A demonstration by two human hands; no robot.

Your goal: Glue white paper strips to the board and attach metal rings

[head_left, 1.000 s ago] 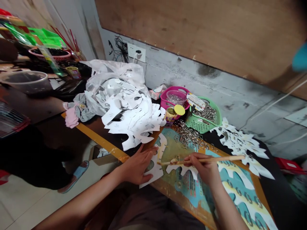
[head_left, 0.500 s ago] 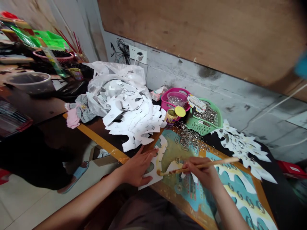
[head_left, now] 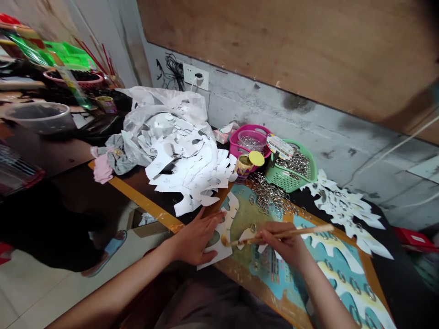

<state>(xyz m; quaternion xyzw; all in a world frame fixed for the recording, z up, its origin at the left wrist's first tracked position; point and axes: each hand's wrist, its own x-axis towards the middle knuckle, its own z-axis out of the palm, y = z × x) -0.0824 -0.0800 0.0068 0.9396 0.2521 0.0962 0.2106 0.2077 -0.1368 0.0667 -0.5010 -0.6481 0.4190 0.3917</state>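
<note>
Well off to the left of the left hand, on the floor beside the desk, a blue slipper shows under another person's dark clothing. A pink cloth lies on the desk, left of and beyond that hand. Straight beyond the left hand is a big heap of white paper cutouts, spilling out of a clear plastic bag.

The left hand lies flat with its fingers spread, pressing down a single white cutout at the near edge of the desk; it grips nothing. Between the two hands, the wet tip of a wooden brush touches this cutout just beside the left fingertips. The right hand is closed around the brush handle, which runs out to the right, nearly level. Both hands work over a coloured printed board.

Beyond the right hand are a small cup with a yellow lid, a pink basket and a green basket of metal rings. Loose metal rings are scattered between the baskets and the right hand. To the right of that hand, a row of white cutouts lies along the desk.
</note>
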